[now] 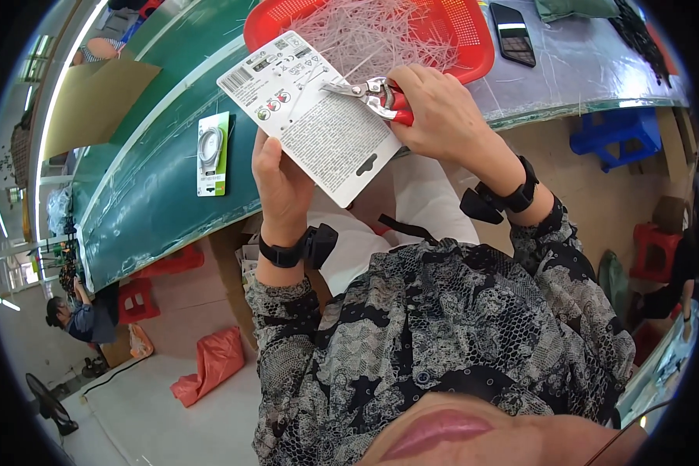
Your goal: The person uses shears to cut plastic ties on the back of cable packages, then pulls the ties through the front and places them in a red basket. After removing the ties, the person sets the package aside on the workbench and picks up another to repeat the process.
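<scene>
My left hand grips a white printed packaging card along its lower left edge, tilted toward me above the table's edge. My right hand is closed around red-handled pliers. Their silver jaws rest at the card's surface, near its upper middle. Thin clear plastic strips stick out from the card by the jaws. The card hides whatever is on its other side. Left of it, a white and green package with a coiled white cable lies on the table.
A red plastic basket heaped with clear thin plastic strips stands just beyond the card. A black phone lies to its right on the green-topped table. Blue and red stools stand below. Another person is at far left.
</scene>
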`<state>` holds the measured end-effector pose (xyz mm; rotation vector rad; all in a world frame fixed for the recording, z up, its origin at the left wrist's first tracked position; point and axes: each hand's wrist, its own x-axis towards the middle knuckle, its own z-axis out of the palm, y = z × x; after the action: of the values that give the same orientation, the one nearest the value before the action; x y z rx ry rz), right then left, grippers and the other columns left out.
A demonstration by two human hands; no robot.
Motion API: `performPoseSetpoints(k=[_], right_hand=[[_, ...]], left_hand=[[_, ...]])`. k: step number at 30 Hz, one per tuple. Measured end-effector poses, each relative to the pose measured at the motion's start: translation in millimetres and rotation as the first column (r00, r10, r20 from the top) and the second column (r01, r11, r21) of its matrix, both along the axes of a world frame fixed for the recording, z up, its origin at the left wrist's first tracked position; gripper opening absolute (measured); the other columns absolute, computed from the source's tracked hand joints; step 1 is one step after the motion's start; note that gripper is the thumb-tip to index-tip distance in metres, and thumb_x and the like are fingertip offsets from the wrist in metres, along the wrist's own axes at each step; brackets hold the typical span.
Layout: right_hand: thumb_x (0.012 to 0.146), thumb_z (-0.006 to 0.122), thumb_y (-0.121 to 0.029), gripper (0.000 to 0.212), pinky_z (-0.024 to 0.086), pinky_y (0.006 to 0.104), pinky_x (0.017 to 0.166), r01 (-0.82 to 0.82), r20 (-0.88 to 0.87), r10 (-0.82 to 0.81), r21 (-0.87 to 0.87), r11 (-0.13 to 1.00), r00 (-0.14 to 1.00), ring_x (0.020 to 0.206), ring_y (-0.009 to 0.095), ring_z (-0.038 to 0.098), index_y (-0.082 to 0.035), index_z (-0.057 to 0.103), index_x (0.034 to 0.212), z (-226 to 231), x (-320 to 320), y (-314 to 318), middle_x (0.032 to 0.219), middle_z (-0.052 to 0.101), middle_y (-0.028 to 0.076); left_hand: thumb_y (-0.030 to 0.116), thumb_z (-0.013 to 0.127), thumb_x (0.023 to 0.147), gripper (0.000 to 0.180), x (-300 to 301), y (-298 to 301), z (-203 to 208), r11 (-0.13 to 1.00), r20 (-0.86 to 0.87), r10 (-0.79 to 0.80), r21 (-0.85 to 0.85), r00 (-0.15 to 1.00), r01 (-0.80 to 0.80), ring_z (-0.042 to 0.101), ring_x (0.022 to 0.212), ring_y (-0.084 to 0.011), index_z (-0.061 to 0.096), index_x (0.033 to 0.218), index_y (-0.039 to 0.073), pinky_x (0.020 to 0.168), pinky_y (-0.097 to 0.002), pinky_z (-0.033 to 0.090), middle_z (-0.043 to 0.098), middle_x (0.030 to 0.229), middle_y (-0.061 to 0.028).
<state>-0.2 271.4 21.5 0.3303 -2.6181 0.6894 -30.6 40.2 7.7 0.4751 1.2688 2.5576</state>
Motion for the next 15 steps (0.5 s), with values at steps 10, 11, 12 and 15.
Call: performPoseSetpoints(k=[10,11,12,15], right_hand=[[0.077,0.064,-0.015,0.034,0.046,0.0418,0.08,0.055,0.377,-0.107,0.145,0.988,0.92,0.095,0.032,0.059,-0.003,0.053,0.107,15.7,-26.9,24.0,0.097,0.061,0.014],[0.077,0.064,-0.016,0.035,0.046,0.0418,0.08,0.053,0.331,-0.104,0.16,0.986,0.938,0.095,0.032,0.06,-0.003,0.053,0.107,15.6,-29.2,27.1,0.098,0.062,0.015],[0.077,0.064,-0.016,0.035,0.046,0.0418,0.08,0.056,0.33,-0.108,0.163,0.985,0.938,0.095,0.032,0.06,-0.003,0.053,0.107,15.0,-31.4,29.8,0.098,0.062,0.015],[0.076,0.067,-0.018,0.04,0.046,0.0421,0.082,0.045,0.04,-0.055,0.231,0.972,0.998,0.097,0.032,0.06,-0.003,0.054,0.111,15.0,-36.4,33.2,0.101,0.062,0.015]], left_hand=[[0.025,0.048,0.095,0.05,-11.7,27.3,6.3,0.999,0.051,0.034,-0.011,0.998,-0.033,0.054,0.118,-0.0207,0.038,0.135,-0.003,0.1,-0.0356,0.044,0.052,0.129,-0.0128],[0.023,0.048,0.095,0.048,-12.4,28.7,5.9,1.0,0.063,0.019,-0.009,0.998,-0.019,0.055,0.117,-0.0202,0.039,0.134,-0.003,0.099,-0.0353,0.045,0.053,0.128,-0.0123],[0.023,0.048,0.095,0.048,-12.9,29.4,5.5,1.0,0.062,0.016,-0.007,0.998,-0.016,0.055,0.117,-0.0202,0.039,0.134,-0.003,0.099,-0.0353,0.045,0.053,0.128,-0.0123],[0.02,0.048,0.095,0.045,-13.4,29.3,3.6,0.999,0.063,-0.045,-0.005,0.997,0.045,0.057,0.114,-0.0193,0.041,0.133,-0.003,0.097,-0.0339,0.046,0.055,0.125,-0.0114]])
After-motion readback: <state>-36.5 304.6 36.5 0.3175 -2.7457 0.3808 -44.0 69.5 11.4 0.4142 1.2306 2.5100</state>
